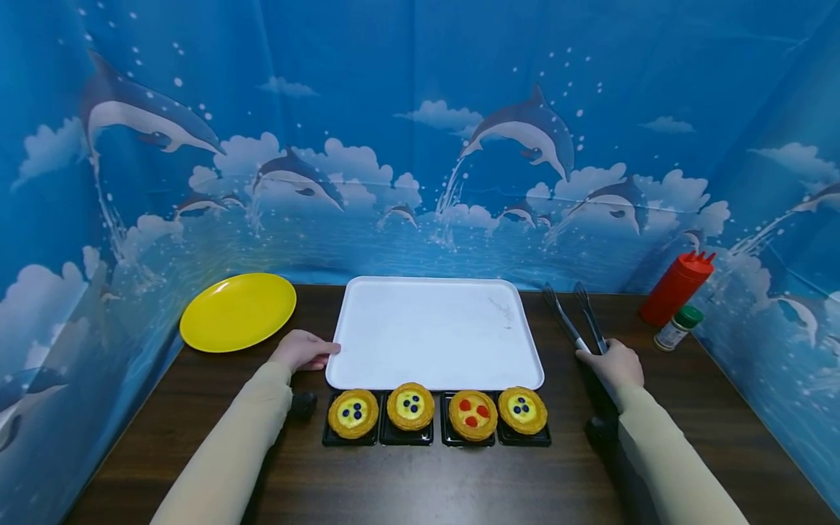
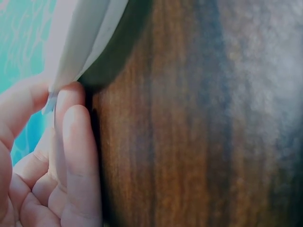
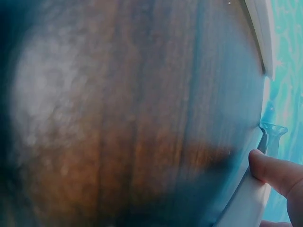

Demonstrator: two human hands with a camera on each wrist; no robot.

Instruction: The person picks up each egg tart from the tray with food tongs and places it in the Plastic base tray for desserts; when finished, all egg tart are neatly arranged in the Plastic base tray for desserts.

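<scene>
A white rectangular tray [image 1: 433,332] lies toward the back of the table. My left hand [image 1: 305,350] pinches its left edge between thumb and fingers; the left wrist view shows the tray rim [image 2: 78,42] between the fingertips [image 2: 73,123]. To the right of the tray, my right hand [image 1: 617,368] grips a pair of metal tongs [image 1: 569,324], their two arms spread and pointing at the backdrop. In the right wrist view the thumb [image 3: 274,170] lies on the tongs' handle [image 3: 244,203].
Along the tray's front edge are several small black trays [image 1: 407,436] with round tarts, some topped blue [image 1: 353,414], one red [image 1: 472,415]. A yellow plate [image 1: 238,313] stands back left. A red squeeze bottle [image 1: 676,289] and a green-capped jar [image 1: 678,328] stand back right, near the dolphin backdrop [image 1: 420,146].
</scene>
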